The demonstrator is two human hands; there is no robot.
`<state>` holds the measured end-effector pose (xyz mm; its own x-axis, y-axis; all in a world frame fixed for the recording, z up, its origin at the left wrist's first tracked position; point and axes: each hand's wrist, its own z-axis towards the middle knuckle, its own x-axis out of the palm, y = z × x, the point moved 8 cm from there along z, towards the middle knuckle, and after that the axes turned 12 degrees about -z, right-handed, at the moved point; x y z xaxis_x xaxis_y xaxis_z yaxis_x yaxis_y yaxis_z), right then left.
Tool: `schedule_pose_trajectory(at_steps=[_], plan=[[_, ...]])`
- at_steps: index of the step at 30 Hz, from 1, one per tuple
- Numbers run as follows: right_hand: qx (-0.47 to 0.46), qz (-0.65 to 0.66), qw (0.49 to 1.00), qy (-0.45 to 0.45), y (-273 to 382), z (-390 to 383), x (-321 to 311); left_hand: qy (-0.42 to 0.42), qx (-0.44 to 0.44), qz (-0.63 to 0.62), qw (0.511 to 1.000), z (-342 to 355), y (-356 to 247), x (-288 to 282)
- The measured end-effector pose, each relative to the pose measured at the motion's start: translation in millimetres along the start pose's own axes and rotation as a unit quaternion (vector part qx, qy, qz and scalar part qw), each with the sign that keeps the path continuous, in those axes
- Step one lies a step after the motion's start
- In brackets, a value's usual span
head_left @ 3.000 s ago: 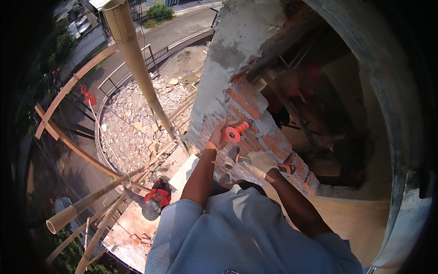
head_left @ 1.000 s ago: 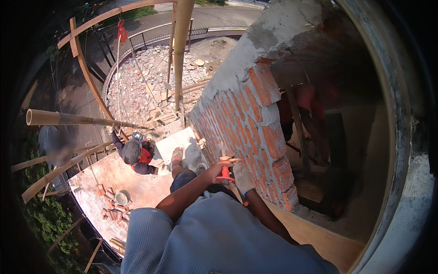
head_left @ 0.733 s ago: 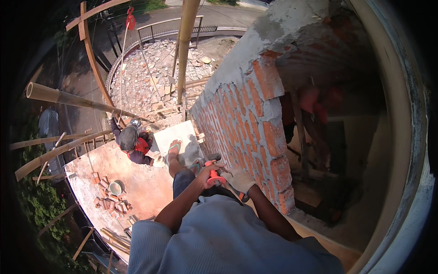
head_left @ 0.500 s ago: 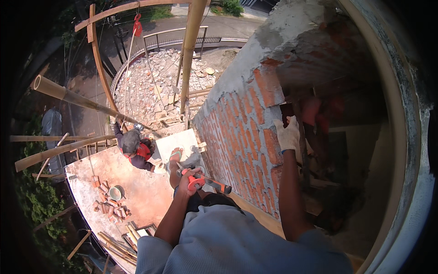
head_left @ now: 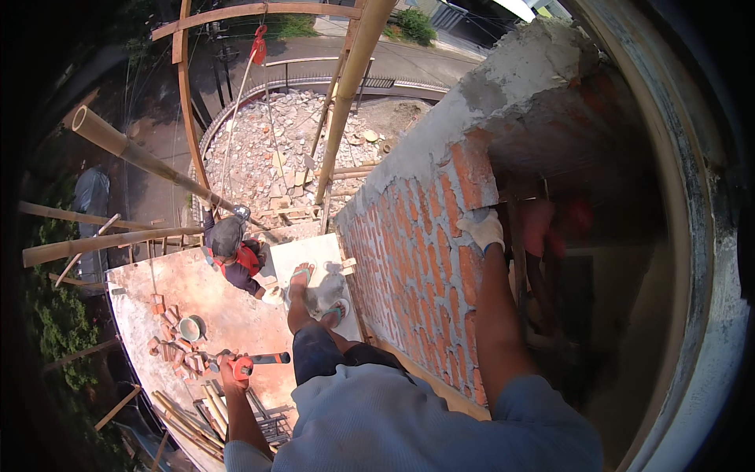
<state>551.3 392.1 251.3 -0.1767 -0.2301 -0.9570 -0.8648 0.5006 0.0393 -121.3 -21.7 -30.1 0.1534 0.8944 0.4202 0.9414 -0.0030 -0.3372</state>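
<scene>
My left hand (head_left: 230, 363) is closed round a tool with a red round guard (head_left: 243, 369) and a hammer with a black and orange handle (head_left: 271, 359), out over the landing at lower left. My right hand (head_left: 484, 229), in a pale work glove, grips the broken edge of the brick wall (head_left: 421, 275), which has rough grey mortar and cement on it. My feet, in sandals (head_left: 300, 275), stand on a white board (head_left: 283, 252) beside the wall's foot.
A co-worker in red and dark clothes (head_left: 236, 256) crouches on the landing (head_left: 149, 283) at left. Another person (head_left: 535, 236) is inside the dark opening. Bamboo poles (head_left: 346, 94), a red hook on a rope (head_left: 259, 45), loose bricks (head_left: 169, 330), a bucket (head_left: 190, 329), rubble below.
My left hand has moved down and left, carrying both tools. My right hand left the tools and rose to the wall's edge. The view has shifted.
</scene>
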Motion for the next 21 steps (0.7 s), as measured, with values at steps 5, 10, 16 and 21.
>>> schedule_pose_trajectory(at_steps=[5, 10, 16, 21], plan=[[-0.030, -0.012, 0.999, -0.003, 6, -9, 3, -0.075, -0.017, 0.026, 0.997, -22, -4, -71], [-0.035, -0.031, 0.998, -0.030, 4, -13, 2, -0.126, -0.030, 0.053, 0.990, -31, 24, -101], [-0.037, -0.026, 0.999, -0.028, 2, -3, -2, -0.097, -0.043, 0.025, 0.994, -31, 39, -77], [-0.039, 0.027, 0.999, -0.003, 0, -2, 0, -0.078, -0.127, 0.070, 0.986, -17, 42, -54]])
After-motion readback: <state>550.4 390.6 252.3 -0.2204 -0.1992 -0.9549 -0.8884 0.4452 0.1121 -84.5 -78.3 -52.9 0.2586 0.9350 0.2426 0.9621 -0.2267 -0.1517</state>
